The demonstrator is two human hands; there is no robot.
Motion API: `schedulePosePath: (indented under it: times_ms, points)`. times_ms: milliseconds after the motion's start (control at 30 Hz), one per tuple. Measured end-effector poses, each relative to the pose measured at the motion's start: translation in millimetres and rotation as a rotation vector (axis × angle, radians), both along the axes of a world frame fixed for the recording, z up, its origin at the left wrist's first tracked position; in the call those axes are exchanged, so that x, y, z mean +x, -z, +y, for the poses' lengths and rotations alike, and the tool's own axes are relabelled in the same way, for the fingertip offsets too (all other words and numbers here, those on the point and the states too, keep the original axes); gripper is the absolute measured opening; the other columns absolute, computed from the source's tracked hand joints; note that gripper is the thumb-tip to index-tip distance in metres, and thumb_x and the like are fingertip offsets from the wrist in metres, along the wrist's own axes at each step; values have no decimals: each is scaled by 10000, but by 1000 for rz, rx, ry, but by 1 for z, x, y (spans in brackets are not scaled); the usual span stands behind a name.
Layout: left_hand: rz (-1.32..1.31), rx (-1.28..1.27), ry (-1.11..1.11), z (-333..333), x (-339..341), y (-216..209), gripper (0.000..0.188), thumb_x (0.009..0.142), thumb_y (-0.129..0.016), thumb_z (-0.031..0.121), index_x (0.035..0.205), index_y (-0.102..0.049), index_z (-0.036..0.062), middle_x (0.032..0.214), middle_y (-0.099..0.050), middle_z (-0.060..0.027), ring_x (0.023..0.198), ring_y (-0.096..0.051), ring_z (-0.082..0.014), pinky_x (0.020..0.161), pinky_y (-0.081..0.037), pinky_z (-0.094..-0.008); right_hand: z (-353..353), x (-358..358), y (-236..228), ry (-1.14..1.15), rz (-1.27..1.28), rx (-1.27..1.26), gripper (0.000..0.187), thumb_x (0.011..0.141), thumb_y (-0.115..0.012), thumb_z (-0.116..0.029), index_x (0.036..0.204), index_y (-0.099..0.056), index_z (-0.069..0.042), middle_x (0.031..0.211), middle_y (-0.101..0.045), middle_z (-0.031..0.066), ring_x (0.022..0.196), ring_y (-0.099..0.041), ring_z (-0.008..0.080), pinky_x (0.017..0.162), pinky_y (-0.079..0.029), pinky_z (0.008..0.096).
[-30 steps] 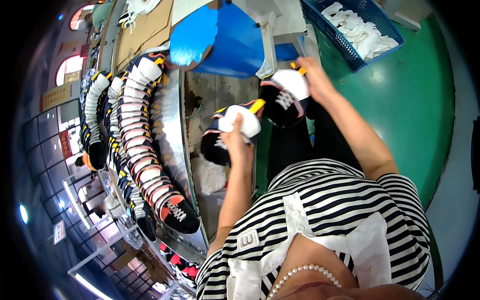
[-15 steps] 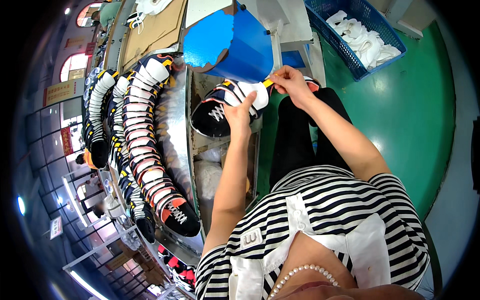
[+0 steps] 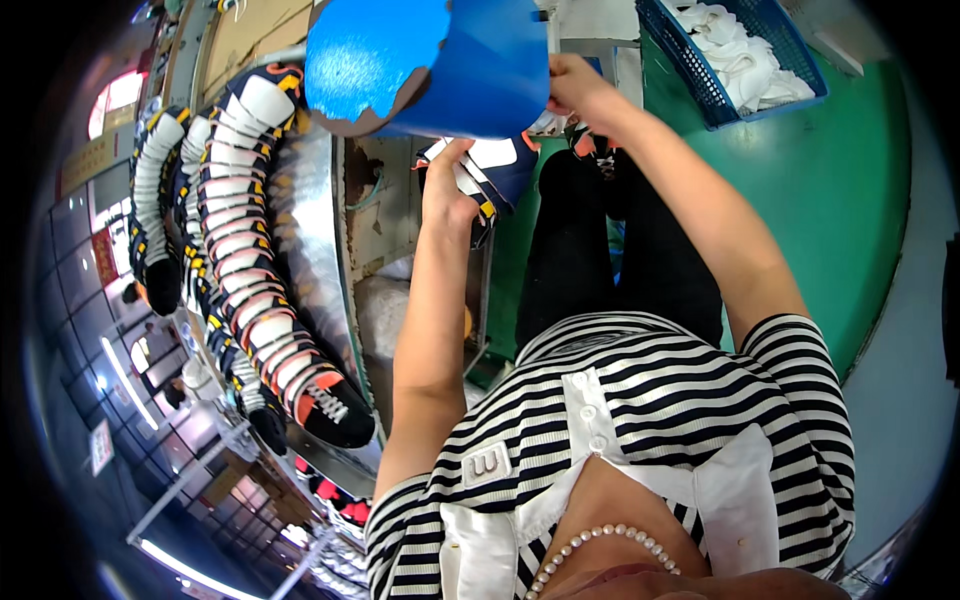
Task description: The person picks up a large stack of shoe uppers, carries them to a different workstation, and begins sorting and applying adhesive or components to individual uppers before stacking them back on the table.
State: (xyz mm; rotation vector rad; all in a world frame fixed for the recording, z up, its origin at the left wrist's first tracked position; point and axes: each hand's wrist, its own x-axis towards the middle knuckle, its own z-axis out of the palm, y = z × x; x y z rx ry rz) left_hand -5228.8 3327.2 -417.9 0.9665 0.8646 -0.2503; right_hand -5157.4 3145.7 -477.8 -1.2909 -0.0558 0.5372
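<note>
A navy and white shoe upper [image 3: 492, 153] with orange and yellow trim lies partly beneath a blue curved machine cover [image 3: 490, 75]. My left hand [image 3: 448, 190] is closed on the upper's near left part, thumb on top. My right hand [image 3: 585, 92] is beside the cover's right edge, its fingers bent together; their tips are partly hidden, and I cannot make out what they hold. Just below that hand, by my knees, a black and orange laced shoe upper [image 3: 598, 150] shows in part. The cover hides the far side of the upper in my left hand.
Long curved rows of nested shoe uppers [image 3: 245, 240] lie on the metal bench [image 3: 318, 230] at the left. A blue plastic basket [image 3: 690, 65] of white fabric pieces [image 3: 745, 60] stands on the green floor [image 3: 800, 220] at the far right. Cardboard [image 3: 250, 40] lies behind the rows.
The upper has turned and moved under the blue cover with my left hand. My right hand has left the yellow tab and moved farther away, beside the cover. My view has shifted slightly.
</note>
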Motion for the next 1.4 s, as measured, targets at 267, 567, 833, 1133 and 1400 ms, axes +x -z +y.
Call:
schedulePosePath:
  times_ms: [267, 567, 833, 1133, 1400]
  points:
    - [-28, -102, -378, 89, -101, -21, 437, 824, -628, 221, 1194, -511, 22, 1164, -583, -144, 1035, -577, -302, 923, -443, -454, -17, 39, 33, -96, -185, -120, 175, 885, -586, -230, 887, -603, -56, 680, -552, 3, 617, -502, 79, 565, -402, 227]
    - [-218, 872, -814, 140, -280, -173, 473, 764, -666, 112, 1186, -501, -24, 1113, -596, -104, 999, -594, -230, 882, -458, -342, -54, 42, 311, -53, 60, -243, 482, 874, -562, -314, 1284, -422, -104, 1154, -537, 77, 1004, -533, 210, 847, -411, 347]
    - [-94, 1502, -1188, 305, -373, -63, 447, 650, -783, 95, 1002, -563, -73, 980, -611, -117, 865, -592, -199, 781, -461, -314, -36, 8, 262, -307, -46, -475, 371, 892, -550, -250, 1156, -524, 9, 1038, -592, 96, 916, -552, 177, 798, -438, 303]
    - [-13, 1810, -764, 409, -339, -33, 677, 740, -738, 357, 1192, -484, -77, 1276, -480, -193, 1193, -438, -272, 1000, -317, -363, -72, -57, 112, 302, -408, -682, 354, 941, -482, -332, 990, -516, 17, 843, -573, 113, 760, -526, 212, 723, -428, 327]
    - [-294, 1323, -671, 342, -364, -42, 538, 745, -760, 200, 1153, -506, -42, 1164, -526, -135, 1019, -512, -185, 831, -446, -285, -75, -123, 5, 221, -280, -455, 211, 869, -628, -213, 963, -609, -25, 855, -582, 3, 771, -519, 77, 698, -416, 212]
